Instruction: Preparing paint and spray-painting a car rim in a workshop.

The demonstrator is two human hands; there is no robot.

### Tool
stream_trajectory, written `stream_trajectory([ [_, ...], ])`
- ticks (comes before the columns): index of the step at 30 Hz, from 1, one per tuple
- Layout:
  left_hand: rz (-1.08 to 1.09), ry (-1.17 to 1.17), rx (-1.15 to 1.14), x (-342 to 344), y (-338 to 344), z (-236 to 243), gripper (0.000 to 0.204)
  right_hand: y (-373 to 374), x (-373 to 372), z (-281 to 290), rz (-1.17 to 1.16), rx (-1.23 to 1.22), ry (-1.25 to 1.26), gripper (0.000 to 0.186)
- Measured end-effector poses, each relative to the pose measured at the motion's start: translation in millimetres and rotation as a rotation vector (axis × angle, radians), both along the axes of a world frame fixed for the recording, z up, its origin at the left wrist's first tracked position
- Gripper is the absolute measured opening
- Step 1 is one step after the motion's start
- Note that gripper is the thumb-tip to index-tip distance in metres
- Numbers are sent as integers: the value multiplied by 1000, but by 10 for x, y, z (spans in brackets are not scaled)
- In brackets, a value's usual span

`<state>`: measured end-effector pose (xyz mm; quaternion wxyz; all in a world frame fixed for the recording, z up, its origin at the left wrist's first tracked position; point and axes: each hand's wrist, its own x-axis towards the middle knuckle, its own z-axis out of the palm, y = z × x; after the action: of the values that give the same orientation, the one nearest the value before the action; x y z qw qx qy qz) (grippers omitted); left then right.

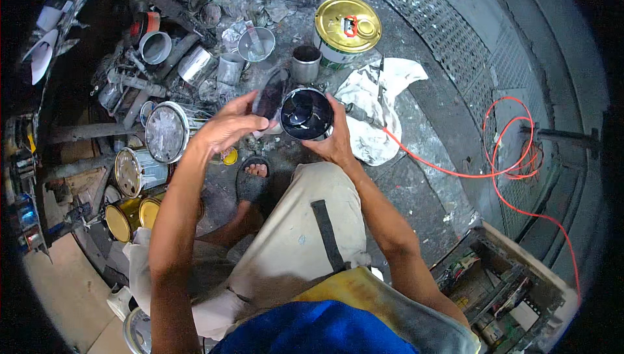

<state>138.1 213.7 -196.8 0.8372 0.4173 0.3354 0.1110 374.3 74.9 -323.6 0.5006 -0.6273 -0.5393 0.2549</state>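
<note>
My right hand [337, 138] grips an open round tin [306, 114] filled with glossy black paint, held above my knee. My left hand [229, 124] holds a flat, dark paint-coated lid [269, 96] tilted just left of the tin's rim. Below them my foot in a dark sandal [252, 179] rests on the stained grey floor.
A large tin with a gold lid [347, 25] stands behind a stained white rag [375, 108]. Small open cans [305, 62], pipe pieces and several closed tins [165, 132] crowd the left. A red cable [494, 172] loops on the right, near an open box of tools [500, 289].
</note>
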Motion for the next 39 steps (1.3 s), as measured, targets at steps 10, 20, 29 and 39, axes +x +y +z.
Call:
stream_trajectory([
  [10,86,-84,40,-82,100,459,67,180,51,653,14,93,-24,112],
  [20,72,-125,209,50,76,987,74,245,120,1087,-41,244,-66,115],
  [29,90,-160,250,105,15,1159,75,163,153,1294,-63,290,-127,113],
  [39,49,-122,260,141,-3,1114,77,48,187,1320,-89,298,-186,119],
])
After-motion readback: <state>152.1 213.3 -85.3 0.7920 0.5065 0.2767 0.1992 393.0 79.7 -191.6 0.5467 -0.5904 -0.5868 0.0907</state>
